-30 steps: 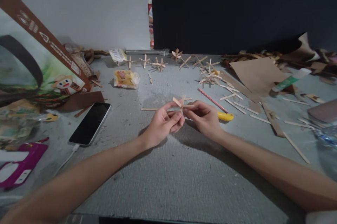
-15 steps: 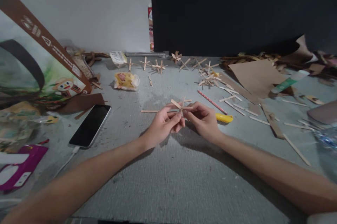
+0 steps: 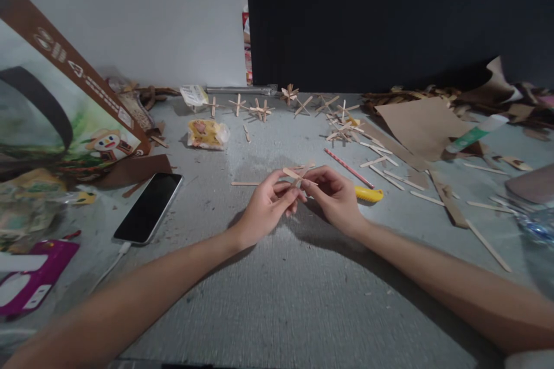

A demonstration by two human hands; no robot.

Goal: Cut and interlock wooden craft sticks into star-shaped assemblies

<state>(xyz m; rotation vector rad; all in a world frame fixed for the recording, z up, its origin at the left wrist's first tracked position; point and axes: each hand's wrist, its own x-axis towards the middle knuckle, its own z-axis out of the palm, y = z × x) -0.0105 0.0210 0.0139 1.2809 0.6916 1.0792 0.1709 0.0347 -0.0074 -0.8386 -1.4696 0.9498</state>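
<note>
Crossed wooden craft sticks [image 3: 292, 174] are pinched between my two hands, just above the table. My left hand [image 3: 273, 200] is closed on them from the left, thumb on top. From the right, my right hand [image 3: 332, 196] pinches them between thumb and fingers; part of the sticks is hidden behind the fingertips. A single craft stick [image 3: 244, 183] lies flat beside my left hand. Next to my right hand is a yellow cutter [image 3: 369, 194], its left end hidden by the hand. A red patterned stick [image 3: 348, 168] lies just behind it.
Several crossed-stick pieces [image 3: 261, 109] stand along the back. Loose sticks [image 3: 387, 177], brown paper [image 3: 422, 126] and a glue tube [image 3: 476, 134] lie at right. A yellow packet [image 3: 208, 134], a phone [image 3: 148, 207] with cable and a large printed bag [image 3: 73, 97] are at left.
The crossed sticks have turned and tilted slightly between my fingertips. Both hands stay in nearly the same place, still gripping them.
</note>
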